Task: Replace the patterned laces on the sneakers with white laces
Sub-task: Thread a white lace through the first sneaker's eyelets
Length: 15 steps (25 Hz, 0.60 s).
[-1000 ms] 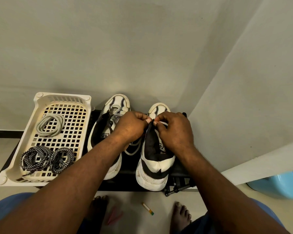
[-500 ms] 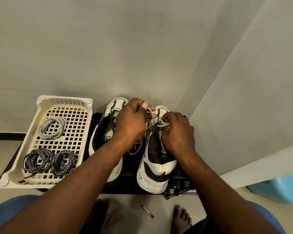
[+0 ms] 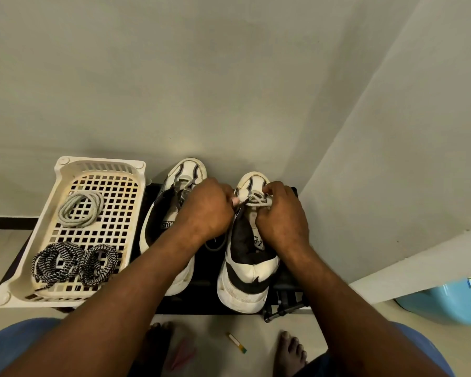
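Note:
Two white and black sneakers stand side by side on a low black stand (image 3: 201, 303), toes to the wall. My left hand (image 3: 204, 210) and my right hand (image 3: 282, 216) both pinch the white lace (image 3: 256, 200) at the front eyelets of the right sneaker (image 3: 245, 273). The left sneaker (image 3: 185, 175) is partly hidden under my left forearm, and a loose pale lace loop (image 3: 215, 244) hangs between the shoes. Two coiled black-and-white patterned laces (image 3: 74, 262) lie in a cream tray (image 3: 14, 287), with a coiled white lace (image 3: 80, 208) further back in it.
Walls close in behind and to the right of the stand. A blue plastic tub (image 3: 446, 303) sits on the floor at the right. My bare feet, a small white stick (image 3: 235, 342) and a pink scrap (image 3: 184, 352) are on the floor in front.
Both hands have shifted forward along the right sneaker toward its toe. The left hand, raised with the lace half a second ago, has come back down beside the eyelets.

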Each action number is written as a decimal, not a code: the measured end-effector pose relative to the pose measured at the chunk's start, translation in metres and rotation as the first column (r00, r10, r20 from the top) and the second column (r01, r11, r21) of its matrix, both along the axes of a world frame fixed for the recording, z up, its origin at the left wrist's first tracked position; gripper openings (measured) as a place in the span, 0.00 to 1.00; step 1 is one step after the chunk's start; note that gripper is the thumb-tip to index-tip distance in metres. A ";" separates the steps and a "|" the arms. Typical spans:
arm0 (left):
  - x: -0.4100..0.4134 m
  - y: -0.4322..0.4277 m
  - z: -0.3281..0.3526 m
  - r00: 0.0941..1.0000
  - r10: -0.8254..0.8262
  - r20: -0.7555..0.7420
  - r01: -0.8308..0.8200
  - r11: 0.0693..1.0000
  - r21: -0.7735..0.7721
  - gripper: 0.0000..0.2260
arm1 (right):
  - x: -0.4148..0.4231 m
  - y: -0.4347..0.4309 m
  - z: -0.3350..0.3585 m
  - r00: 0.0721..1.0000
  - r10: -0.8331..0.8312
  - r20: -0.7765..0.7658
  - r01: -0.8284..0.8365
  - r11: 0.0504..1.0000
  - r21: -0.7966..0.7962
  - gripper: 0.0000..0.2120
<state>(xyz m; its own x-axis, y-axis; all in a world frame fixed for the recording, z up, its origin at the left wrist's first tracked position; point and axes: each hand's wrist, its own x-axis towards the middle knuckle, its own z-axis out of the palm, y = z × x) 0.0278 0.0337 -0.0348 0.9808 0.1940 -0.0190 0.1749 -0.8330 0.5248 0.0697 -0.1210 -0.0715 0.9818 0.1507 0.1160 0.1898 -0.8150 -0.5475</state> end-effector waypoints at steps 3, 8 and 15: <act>-0.008 0.006 0.030 0.984 0.120 0.133 0.017 0.675 -0.738 0.11 | 0.002 -0.002 0.000 1.000 -0.002 -0.019 0.002 1.000 0.023 0.18; -0.016 0.027 0.055 0.994 0.108 0.017 -0.040 0.502 -0.864 0.15 | 0.001 -0.001 0.002 0.999 -0.002 -0.041 0.003 0.999 0.043 0.18; -0.008 -0.003 -0.001 0.989 -0.064 -0.135 0.080 0.989 0.121 0.12 | 0.000 0.000 0.001 0.999 -0.039 -0.027 0.041 0.996 0.080 0.19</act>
